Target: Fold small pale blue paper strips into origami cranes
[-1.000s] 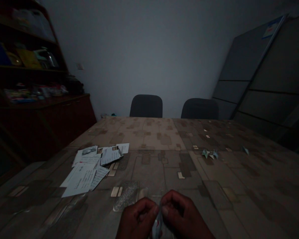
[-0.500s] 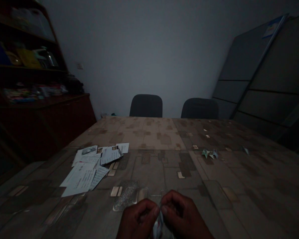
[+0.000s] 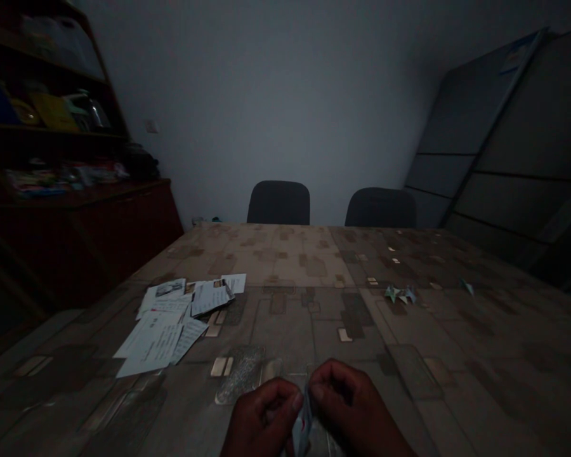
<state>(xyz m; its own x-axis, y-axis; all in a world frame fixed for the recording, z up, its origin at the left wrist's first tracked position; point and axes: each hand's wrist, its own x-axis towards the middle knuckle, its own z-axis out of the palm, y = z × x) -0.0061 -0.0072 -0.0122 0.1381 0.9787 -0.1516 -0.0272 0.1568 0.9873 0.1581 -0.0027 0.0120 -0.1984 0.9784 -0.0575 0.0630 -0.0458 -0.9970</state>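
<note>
At the bottom middle of the head view, a small folded piece of paper (image 3: 302, 426), whitish with a bit of red, stands upright between my two hands. Thumb and fingers of my left hand (image 3: 265, 419) pinch it from the left. My right hand (image 3: 349, 403) pinches its upper edge from the right. The lower end of the paper is partly cut off by the frame. On the table's right side sit several small folded paper shapes (image 3: 400, 293) close together, with one more folded paper piece (image 3: 467, 287) farther right.
Loose printed paper sheets (image 3: 155, 333) lie in an overlapping pile on the left of the patterned tablecloth (image 3: 285, 317). Two dark chairs (image 3: 278, 203) stand behind the far table edge. A wooden cabinet with shelves (image 3: 124, 216) is at left, and grey panels (image 3: 457, 127) lean at right.
My right hand has shifted slightly up and right. More of the folded paper shows between my fingers, and it stands a little taller.
</note>
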